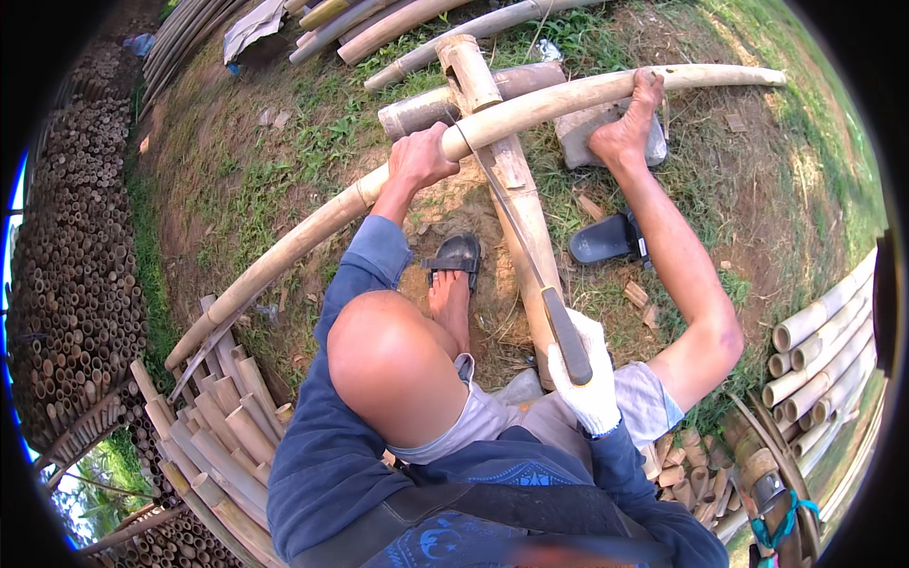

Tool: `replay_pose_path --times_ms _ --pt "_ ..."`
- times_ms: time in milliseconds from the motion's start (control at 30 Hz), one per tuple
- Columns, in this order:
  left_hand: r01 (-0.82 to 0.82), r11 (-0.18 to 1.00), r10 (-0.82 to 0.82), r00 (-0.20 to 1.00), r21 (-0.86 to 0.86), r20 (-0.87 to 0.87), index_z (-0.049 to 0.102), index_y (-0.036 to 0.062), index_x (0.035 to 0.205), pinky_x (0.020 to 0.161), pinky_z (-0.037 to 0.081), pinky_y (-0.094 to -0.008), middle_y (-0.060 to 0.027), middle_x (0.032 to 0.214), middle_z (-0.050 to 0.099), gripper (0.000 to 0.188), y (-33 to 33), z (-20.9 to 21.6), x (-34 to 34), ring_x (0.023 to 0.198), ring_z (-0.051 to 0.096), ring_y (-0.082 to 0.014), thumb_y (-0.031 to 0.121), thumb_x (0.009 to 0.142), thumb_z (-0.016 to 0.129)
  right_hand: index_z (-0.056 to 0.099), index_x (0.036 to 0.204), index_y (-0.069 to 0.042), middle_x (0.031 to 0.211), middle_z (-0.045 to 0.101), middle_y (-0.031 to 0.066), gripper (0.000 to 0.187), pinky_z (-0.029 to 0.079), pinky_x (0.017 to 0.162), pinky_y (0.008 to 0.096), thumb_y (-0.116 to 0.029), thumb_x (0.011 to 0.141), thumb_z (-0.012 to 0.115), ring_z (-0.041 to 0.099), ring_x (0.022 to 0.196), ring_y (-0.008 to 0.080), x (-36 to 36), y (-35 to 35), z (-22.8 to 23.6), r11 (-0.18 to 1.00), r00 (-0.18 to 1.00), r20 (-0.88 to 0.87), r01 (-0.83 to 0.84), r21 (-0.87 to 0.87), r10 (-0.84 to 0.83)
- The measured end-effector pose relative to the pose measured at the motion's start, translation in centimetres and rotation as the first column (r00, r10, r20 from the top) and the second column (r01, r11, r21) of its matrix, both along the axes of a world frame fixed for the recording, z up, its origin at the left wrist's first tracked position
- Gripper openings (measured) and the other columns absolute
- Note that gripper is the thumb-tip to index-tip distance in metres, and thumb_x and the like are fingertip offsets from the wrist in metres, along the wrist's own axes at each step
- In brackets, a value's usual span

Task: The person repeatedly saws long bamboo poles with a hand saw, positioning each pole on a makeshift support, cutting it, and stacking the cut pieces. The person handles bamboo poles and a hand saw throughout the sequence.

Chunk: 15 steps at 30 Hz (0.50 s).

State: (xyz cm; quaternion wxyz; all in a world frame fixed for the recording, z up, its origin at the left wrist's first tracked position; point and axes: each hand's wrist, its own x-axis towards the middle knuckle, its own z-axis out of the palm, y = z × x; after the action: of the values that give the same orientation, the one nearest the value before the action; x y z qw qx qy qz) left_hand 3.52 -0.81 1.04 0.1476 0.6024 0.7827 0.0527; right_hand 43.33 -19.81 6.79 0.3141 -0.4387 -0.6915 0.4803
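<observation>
A long pale bamboo pole [559, 95] lies crosswise in front of me, bowed by the lens. My left hand [421, 158], bare, is closed around it left of the middle. In my right hand [584, 374], which wears a white glove, is the dark handle of a hand saw [514, 222]. The thin blade slants up and left, and its far end meets the pole just right of my left hand. My bare right foot [625, 133] presses on the pole farther right. A bamboo support [516, 189] runs beneath the pole toward me.
A short bamboo log [417, 112] and a stone block [579, 137] sit under the pole. Nearby lies a loose black sandal [604, 239]. Cut bamboo is stacked at the lower left [222, 445] and right [824, 364]. Offcuts [696, 464] are heaped beside my right arm.
</observation>
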Motion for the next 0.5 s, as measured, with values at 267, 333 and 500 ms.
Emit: replay_pose_path --times_ms 267,333,500 --pt "0.008 1.000 -0.009 1.000 -0.017 -0.012 0.070 0.0134 0.135 0.097 0.059 -0.0513 -0.0209 0.113 0.081 0.070 1.2 2.2 0.6 0.108 0.077 -0.0410 0.038 0.072 0.087 0.061 0.141 -0.002 0.127 0.071 0.0180 0.048 0.056 0.100 0.0352 -0.006 0.096 0.077 0.071 0.117 0.0248 -16.3 15.1 -10.0 0.995 0.975 -0.221 0.042 0.085 -0.022" --pt "0.032 0.999 -0.033 0.999 0.040 0.015 0.069 0.0118 0.142 0.100 0.059 -0.0489 -0.0193 0.117 0.081 0.081 0.4 3.6 -2.0 0.109 0.078 -0.0368 0.042 0.069 0.088 0.061 0.140 -0.001 0.127 0.071 0.0192 0.048 0.057 0.098 0.0360 -0.005 0.095 0.077 0.072 0.116 0.0258 -15.9 13.8 -10.0 1.000 0.932 -0.363 0.024 -0.001 -0.023" --pt "0.137 0.990 -0.141 0.963 0.035 0.230 0.067 0.0030 0.145 0.103 0.057 -0.0430 -0.0204 0.127 0.078 0.090 -0.4 7.7 -2.2 0.112 0.077 -0.0336 0.041 0.067 0.090 0.063 0.146 -0.004 0.131 0.069 0.0250 0.060 0.057 0.104 0.0450 -0.010 0.089 0.082 0.070 0.121 0.0392 -10.9 8.7 -12.3 0.989 0.996 -0.059 -0.055 0.139 0.064"
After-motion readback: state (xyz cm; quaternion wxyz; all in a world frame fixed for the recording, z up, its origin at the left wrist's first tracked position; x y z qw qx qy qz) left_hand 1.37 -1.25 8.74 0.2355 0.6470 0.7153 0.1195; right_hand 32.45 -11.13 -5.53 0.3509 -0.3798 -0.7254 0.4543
